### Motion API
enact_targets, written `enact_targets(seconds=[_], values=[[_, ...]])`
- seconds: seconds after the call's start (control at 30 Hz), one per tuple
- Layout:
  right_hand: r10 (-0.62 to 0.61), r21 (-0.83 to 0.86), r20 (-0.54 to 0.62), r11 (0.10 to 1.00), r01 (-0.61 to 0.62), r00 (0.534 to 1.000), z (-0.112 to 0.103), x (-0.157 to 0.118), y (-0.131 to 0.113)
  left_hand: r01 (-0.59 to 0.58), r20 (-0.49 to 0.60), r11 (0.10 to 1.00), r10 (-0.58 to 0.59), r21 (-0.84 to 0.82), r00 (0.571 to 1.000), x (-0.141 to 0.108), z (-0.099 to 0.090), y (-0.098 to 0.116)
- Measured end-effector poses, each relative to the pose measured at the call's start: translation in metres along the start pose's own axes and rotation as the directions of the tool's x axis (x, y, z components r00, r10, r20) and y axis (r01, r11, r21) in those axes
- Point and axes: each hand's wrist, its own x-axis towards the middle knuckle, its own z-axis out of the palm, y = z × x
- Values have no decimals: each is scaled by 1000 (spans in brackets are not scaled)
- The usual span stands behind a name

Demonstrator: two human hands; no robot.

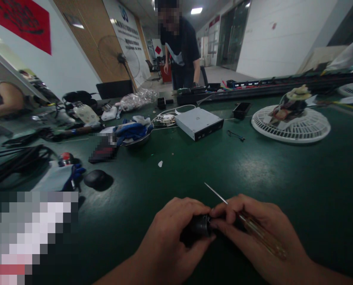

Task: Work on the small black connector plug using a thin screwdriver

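Close to the front edge of the view, my left hand [176, 233] is closed around a small dark cylindrical part [202, 225]. Much of that part is hidden behind my fingers. My right hand [262, 229] holds a screwdriver [262, 233] with a clear amber handle lying across the palm. Its thin metal shaft sticks out past the fingers, up and to the left, away from the part. The thumb and fingertips of my right hand meet the right end of the cylinder; whether they pinch something small there I cannot tell.
Beyond my hands lie an optical disc drive [198, 120], a white fan grille [295, 126] with a motor on it, and a metal bowl [137, 140] with blue cloth. A black mouse [96, 179] sits to the left. Across the table stands a person [180, 47].
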Motion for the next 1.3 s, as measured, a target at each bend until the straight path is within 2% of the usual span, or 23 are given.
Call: enact_targets(seconds=[0.23, 0.4, 0.67, 0.77, 0.87, 0.97, 1.07, 1.2, 1.3], values=[[135, -2, 24, 991, -135, 991, 1, 5, -2, -52, 18, 998, 53, -41, 998, -1, 0, -1], [172, -32, 66, 985, -170, 983, 1, 3, 0, -70, 19, 996, 72, -58, 997, 0, -1, -1], [115, -113, 77, 988, -106, 990, 1, 2, -3, -93, 135, 993, 102, -66, 986, -2, -3, -2], [111, -148, 63, 984, -101, 992, 3, 5, -8, -90, 135, 995, 96, -53, 986, -2, -2, 0], [65, -114, 58, 992, -58, 996, 4, 4, -11, -63, 87, 998, 63, -9, 994, -3, 0, 1], [8, 5, -52, 1000, -7, 999, 3, 0, -9, 27, 6, 999, -28, 40, 1000, -5, 1, 0], [-43, 152, -143, 986, 65, 989, 2, -5, -8, 157, -72, 985, -152, 71, 986, -6, 1, -3], [-136, 262, -97, 952, 157, 986, 1, -10, -9, 282, -160, 954, -264, 102, 951, -6, -1, -7], [-204, 242, -37, 948, 207, 978, 1, -10, -7, 271, -167, 960, -256, 70, 952, -6, -2, -7]])
